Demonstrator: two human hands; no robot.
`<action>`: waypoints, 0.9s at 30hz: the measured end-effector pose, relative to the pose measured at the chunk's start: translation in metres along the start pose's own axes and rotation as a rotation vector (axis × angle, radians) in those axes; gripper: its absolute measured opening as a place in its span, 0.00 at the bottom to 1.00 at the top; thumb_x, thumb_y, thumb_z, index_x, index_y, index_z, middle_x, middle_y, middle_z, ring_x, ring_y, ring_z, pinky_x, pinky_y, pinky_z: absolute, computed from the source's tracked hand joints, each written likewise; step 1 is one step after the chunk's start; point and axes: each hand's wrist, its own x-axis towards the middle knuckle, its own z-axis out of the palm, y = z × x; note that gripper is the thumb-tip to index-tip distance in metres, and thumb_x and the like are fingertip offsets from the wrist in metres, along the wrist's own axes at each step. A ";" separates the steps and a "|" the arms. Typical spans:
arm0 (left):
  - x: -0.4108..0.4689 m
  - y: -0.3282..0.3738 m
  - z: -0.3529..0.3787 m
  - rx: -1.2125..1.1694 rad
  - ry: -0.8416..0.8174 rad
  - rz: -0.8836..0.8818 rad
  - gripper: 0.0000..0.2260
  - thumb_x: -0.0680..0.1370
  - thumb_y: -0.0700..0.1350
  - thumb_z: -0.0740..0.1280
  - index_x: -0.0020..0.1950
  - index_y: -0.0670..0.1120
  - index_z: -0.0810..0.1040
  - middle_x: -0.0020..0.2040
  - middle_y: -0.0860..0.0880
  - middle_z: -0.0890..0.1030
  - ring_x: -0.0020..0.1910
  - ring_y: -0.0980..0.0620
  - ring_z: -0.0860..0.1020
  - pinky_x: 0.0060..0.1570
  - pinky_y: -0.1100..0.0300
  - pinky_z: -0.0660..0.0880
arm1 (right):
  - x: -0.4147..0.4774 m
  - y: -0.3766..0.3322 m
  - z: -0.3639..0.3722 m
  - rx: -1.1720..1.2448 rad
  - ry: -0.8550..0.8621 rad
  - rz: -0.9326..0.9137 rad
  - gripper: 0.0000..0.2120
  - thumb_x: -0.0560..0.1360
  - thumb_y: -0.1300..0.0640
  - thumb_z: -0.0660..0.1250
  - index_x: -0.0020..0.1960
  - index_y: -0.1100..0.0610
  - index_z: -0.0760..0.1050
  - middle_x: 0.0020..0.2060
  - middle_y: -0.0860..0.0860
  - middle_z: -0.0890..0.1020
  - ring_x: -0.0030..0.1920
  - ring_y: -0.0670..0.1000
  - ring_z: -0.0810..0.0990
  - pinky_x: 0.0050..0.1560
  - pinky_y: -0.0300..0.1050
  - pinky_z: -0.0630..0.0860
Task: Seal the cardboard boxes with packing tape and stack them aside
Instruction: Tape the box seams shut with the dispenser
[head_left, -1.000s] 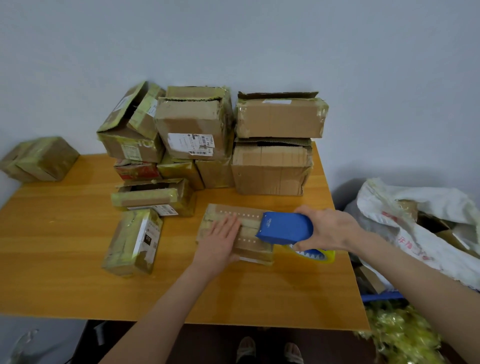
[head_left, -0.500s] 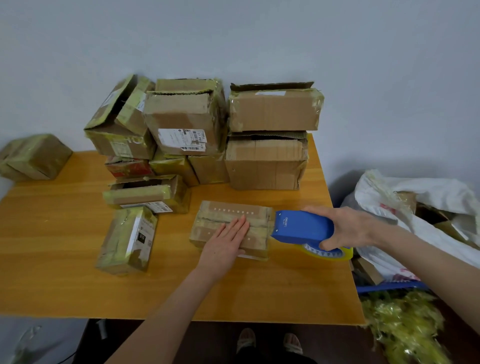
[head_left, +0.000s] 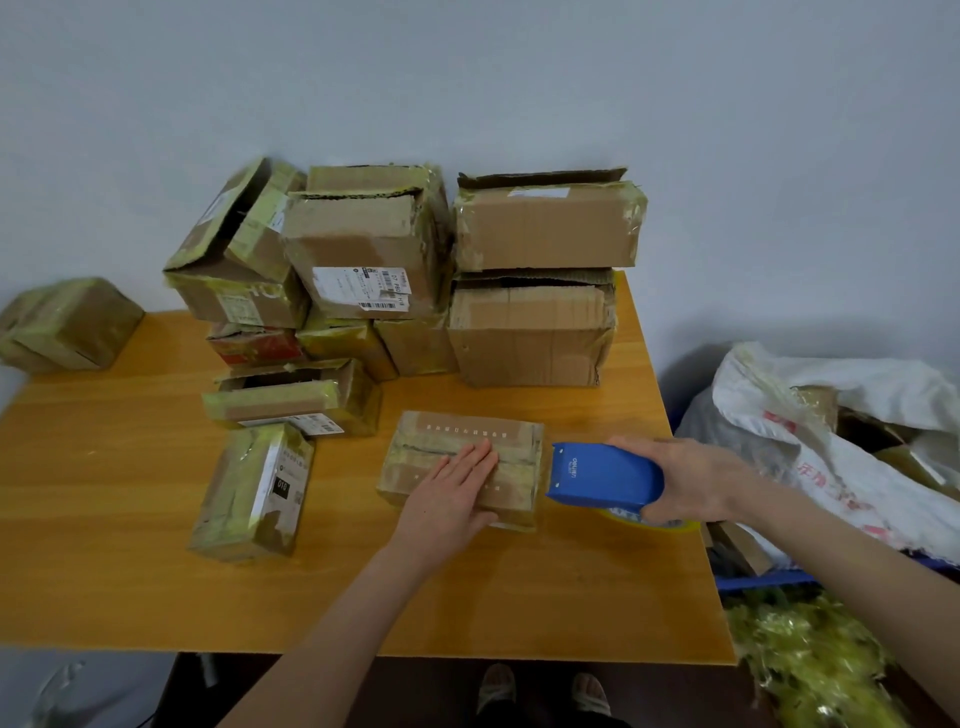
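The box (head_left: 467, 434) lies flat near the middle of the surface (head_left: 119, 545), long axis left to right, taped seam up. It is small and made of worn cardboard, so probably light and a little soft, best taken by its two short ends. The left hand (head_left: 449, 501) presses it down, fingers straight, grip apart. The right hand (head_left: 696, 480) has its grip clamped round the blue dispenser (head_left: 602, 475), just off the box's right end. Whether its tape (head_left: 675, 526) reaches the box is unclear. Behind stand the stacked boxes (head_left: 535, 332).
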 end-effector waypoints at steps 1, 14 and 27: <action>0.001 0.005 -0.003 0.011 -0.006 -0.019 0.38 0.78 0.63 0.60 0.79 0.50 0.43 0.77 0.55 0.41 0.78 0.54 0.44 0.76 0.54 0.42 | 0.003 -0.003 0.004 0.003 0.008 -0.001 0.42 0.69 0.47 0.69 0.76 0.36 0.50 0.58 0.47 0.75 0.53 0.50 0.76 0.48 0.45 0.77; 0.013 0.029 0.009 0.066 -0.001 -0.002 0.34 0.75 0.68 0.33 0.76 0.52 0.33 0.76 0.52 0.34 0.75 0.53 0.34 0.75 0.52 0.37 | 0.015 -0.010 0.015 -0.007 0.100 -0.046 0.40 0.69 0.36 0.68 0.75 0.37 0.52 0.56 0.46 0.78 0.55 0.50 0.77 0.52 0.46 0.76; 0.015 0.027 0.007 0.086 -0.024 -0.001 0.34 0.72 0.66 0.32 0.75 0.52 0.34 0.76 0.53 0.35 0.74 0.54 0.33 0.75 0.52 0.36 | 0.000 0.022 0.003 0.291 -0.069 0.024 0.43 0.67 0.47 0.72 0.75 0.34 0.53 0.56 0.44 0.75 0.51 0.50 0.79 0.55 0.47 0.78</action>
